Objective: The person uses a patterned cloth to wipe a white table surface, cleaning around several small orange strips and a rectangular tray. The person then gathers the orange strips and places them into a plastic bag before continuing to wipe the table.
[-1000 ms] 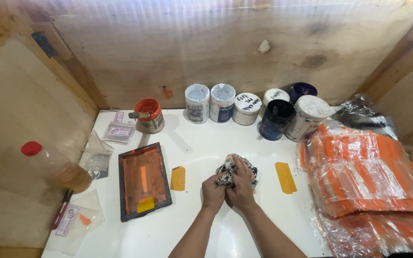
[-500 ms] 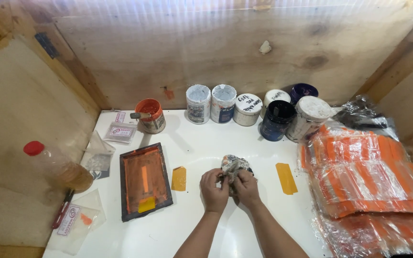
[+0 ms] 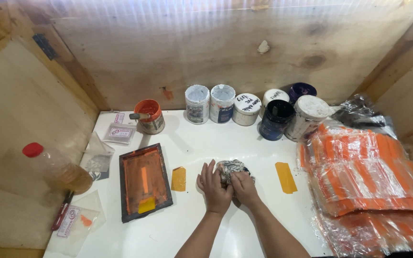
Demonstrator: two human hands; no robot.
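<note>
At the far left of the white counter we saw a clear bottle with a red cap lying on its side, half off the edge, with small plastic packets below it. Next came a dark framed screen coated in orange ink, its long axis running away from us, and just to its right a yellow tape patch stuck flat to the counter.

Our left hand lay a little right of that patch, fingers spread and partly extended, its fingertips pressing against the left flank of a crumpled, ink-stained rag. The rag sat near the middle of the counter, just ahead of both hands, bunched into a rough ball with no clear long axis. Our right hand was curled over the rag's near right side, fingers closed into the cloth, so it had the firmer hold; the left was more a flat brace than a grip. Both hands touched the rag and each other, so neither was meaningfully nearer.

Further right lay a second yellow tape strip, angled slightly, apart from the hands. Behind, along the plywood wall, stood an open orange ink pot and a row of ink jars. At the far right, a stack of clear bags with orange print covered the counter's edge.
</note>
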